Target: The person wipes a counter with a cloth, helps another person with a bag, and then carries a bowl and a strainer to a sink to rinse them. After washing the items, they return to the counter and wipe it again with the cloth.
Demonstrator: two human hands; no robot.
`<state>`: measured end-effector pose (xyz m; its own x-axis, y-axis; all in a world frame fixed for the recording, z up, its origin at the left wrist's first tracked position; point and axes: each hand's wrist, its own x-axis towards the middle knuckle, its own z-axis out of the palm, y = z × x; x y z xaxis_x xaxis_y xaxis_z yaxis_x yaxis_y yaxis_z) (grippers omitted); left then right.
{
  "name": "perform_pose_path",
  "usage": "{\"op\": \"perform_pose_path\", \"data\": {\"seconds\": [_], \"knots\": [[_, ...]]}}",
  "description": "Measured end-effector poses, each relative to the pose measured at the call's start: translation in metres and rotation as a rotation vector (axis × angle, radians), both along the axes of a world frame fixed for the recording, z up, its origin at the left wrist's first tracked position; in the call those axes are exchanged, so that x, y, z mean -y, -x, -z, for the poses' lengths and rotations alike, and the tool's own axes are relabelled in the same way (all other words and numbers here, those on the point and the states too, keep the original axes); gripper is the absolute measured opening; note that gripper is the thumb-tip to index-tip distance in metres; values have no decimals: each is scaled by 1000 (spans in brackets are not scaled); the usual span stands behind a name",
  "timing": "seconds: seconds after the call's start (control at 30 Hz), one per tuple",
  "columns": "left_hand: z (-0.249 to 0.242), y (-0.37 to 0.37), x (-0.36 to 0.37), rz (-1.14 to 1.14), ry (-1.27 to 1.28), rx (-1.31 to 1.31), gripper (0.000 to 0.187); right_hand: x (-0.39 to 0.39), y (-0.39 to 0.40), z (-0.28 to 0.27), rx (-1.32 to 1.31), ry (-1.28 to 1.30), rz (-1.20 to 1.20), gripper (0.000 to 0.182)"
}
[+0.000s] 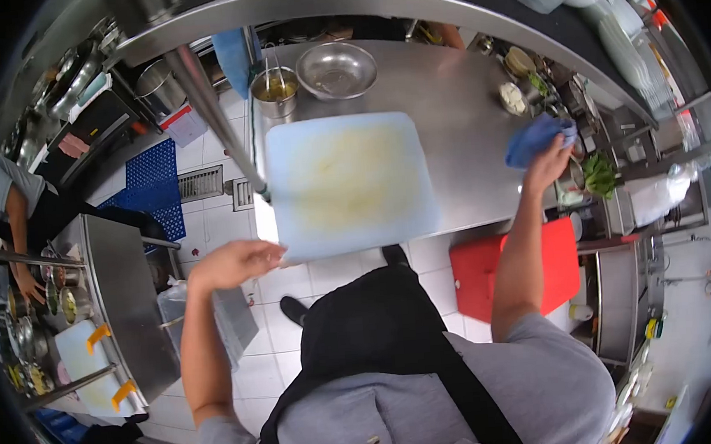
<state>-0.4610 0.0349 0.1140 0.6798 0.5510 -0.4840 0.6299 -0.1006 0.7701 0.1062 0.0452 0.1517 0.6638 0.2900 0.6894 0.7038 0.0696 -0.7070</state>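
A white cutting board (348, 177) with yellowish stains lies flat on the steel table, at its left front part. By the board's near left corner is my left hand (239, 263). Its fingers are loosely stretched toward that corner; whether they touch it is hard to see. Off to the right, over the table's right side, my right hand (551, 163) grips a bunched blue cloth (531, 139). Some motion blur softens the cloth.
Behind the board stand a steel bowl (336, 68) and a pot with utensils (275, 91). Ingredient containers and green leaves (600, 175) line the right edge. A steel shelf post (221, 120) rises at left. A red bin (515, 268) sits below; another person (11, 192) works at far left.
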Motion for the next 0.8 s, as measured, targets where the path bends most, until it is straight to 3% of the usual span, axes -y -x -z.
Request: {"op": "perform_pose_path", "data": {"seconds": [0.03, 0.1, 0.17, 0.2, 0.27, 0.33, 0.4, 0.47, 0.53, 0.63, 0.73, 0.8], "knots": [[17, -24, -20, -42, 21, 130, 44, -12, 2, 9, -50, 101, 6, 49], [53, -77, -64, -209, 113, 325, 49, -52, -22, 66, 513, 121, 54, 50], [70, -130, -116, -538, 241, 447, 58, -88, -40, 152, 652, 465, -72, 60], [75, -157, -141, -743, 308, 503, 62, -101, -47, 187, 601, 1002, -223, 62], [83, -206, -190, -1122, 248, 585, 68, -108, -29, 187, 564, 1280, -272, 65], [100, -238, -242, -1368, 170, 548, 67, -116, -42, 188, 665, 1209, -353, 64], [131, -256, -281, -1454, 14, 581, 50, -121, -58, 189, 767, 1131, -422, 64], [139, -272, -291, -1557, -77, 553, 43, -125, -74, 189, 830, 1081, -712, 63], [142, -280, -291, -1670, -160, 513, 35, -136, -87, 192, 892, 1101, -739, 63], [128, -276, -277, -1683, -194, 560, 32, -178, -89, 210, 902, 1044, -759, 65], [72, -265, -214, -1590, -124, 468, 33, -242, -78, 227, 845, 1043, -660, 66], [43, -261, -161, -1397, -230, 260, 34, -299, -66, 236, 814, 1106, -568, 66]]}}
